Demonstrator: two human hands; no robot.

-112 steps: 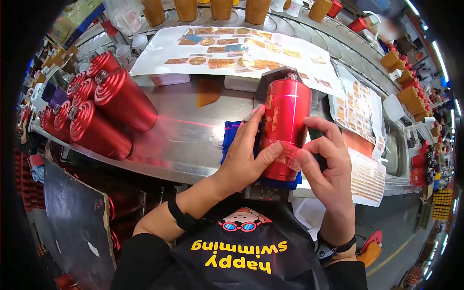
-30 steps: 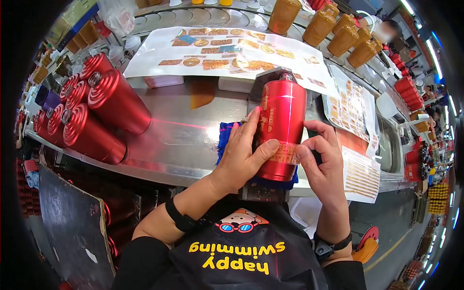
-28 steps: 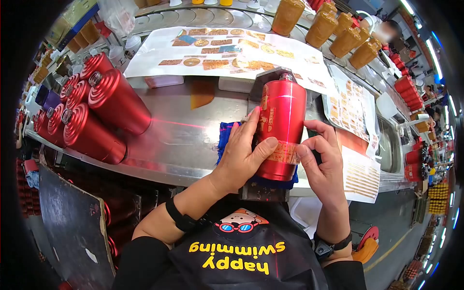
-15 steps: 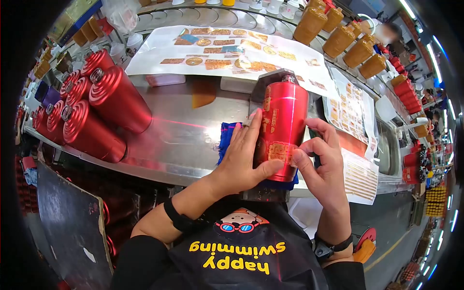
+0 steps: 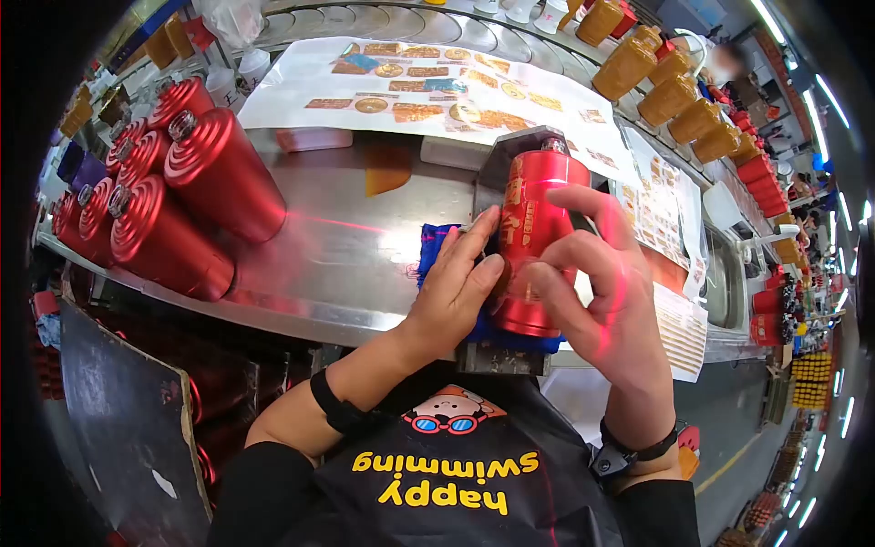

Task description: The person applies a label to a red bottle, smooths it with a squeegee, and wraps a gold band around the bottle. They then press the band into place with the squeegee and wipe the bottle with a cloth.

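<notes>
A red bottle (image 5: 547,173) with gold lettering lies on its side on a dark angled rest (image 5: 492,178), neck pointing away from me. Its lower left side is covered by my left hand (image 5: 456,283), which presses against it with fingers extended and thumb alongside. My right hand (image 5: 592,273) hovers over the bottle's right side, thumb and forefinger pinched near the lower body. Whatever the pinch holds, if anything, I cannot make out. Beneath the bottle's base, a blue cloth (image 5: 437,246) shows at the left.
Several red bottles (image 5: 223,173) stand at the left of the metal counter (image 5: 337,246). Sheets of gold labels (image 5: 419,91) lie behind, more (image 5: 670,201) on the right. Brown bottles (image 5: 629,64) line the conveyor (image 5: 437,27). A sink (image 5: 725,283) sits right.
My right hand has moved up and left over the bottle. The bottle's lettering has shifted right, and the square gold label near its base is no longer seen. My left thumb has drawn back.
</notes>
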